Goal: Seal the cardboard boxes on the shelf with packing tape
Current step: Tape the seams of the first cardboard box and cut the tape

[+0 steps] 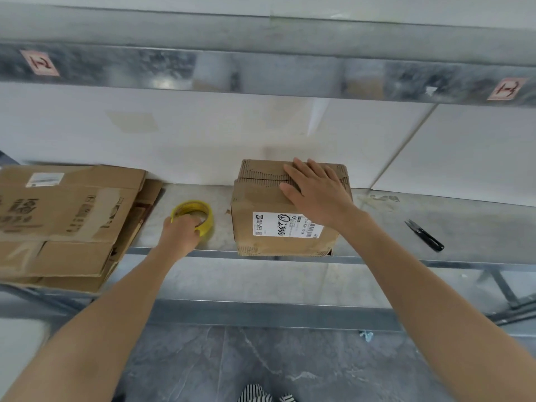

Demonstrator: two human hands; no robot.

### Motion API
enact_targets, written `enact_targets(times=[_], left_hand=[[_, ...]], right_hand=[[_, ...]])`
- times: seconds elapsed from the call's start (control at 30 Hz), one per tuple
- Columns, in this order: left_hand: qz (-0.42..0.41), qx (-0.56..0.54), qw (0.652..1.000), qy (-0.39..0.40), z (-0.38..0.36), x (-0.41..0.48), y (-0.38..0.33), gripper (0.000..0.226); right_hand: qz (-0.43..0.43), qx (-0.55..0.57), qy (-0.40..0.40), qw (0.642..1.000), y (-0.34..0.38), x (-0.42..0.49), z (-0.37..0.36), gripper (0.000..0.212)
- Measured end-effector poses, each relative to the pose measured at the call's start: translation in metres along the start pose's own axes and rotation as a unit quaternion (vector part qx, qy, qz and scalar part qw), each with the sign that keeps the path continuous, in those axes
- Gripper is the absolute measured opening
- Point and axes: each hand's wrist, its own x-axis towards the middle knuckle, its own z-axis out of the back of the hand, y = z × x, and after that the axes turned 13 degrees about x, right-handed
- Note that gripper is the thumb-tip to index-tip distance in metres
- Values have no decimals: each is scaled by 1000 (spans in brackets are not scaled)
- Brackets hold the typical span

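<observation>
On my feed: left hand (181, 233) has fingers curled round the one tape roll (193, 212), 9 o'clock of the one box (269, 227) on the shelf (377, 227); right hand (316, 192) lies flat, fingers spread, on its top flaps; one snips (425, 235) at 3 o'clock

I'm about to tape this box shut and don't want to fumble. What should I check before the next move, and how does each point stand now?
1. Flaps held down: ok. The right hand lies flat on top of the cardboard box, over the flap seam.
2. Tape in hand: ok. The left hand grips the yellow tape roll on the shelf.
3. Free tape end found: cannot tell.
4. Cutter nearby: ok. The black snips lie on the shelf, right of the box.
5. Box stable: cannot tell. It stands right at the shelf's front edge.
</observation>
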Motion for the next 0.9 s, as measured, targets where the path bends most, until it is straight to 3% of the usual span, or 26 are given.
enact_targets(times=[0.13, 0.27, 0.47, 0.63, 0.73, 0.9], left_hand=[[-28, -5, 997, -65, 15, 5, -4, 26], [-35, -107, 988, -103, 54, 8, -8, 22], [-90, -160, 950, -252, 133, -11, -27, 21], [-155, -149, 930, -297, 169, -26, -65, 18], [-194, -140, 927, -289, 171, -30, -87, 17], [-226, -142, 925, -272, 165, -30, -110, 17]], right_hand=[[1, 5, 3, 1000, 1, -1, 1, 58], [0, 12, 6, 1000, 1, 0, 0, 59], [2, 25, -4, 1000, 0, 1, 1, 59], [2, 133, -33, 991, 3, -1, 5, 53], [-25, 272, -60, 960, 3, -1, 13, 50], [-78, 533, -90, 838, 2, 1, 27, 29]])
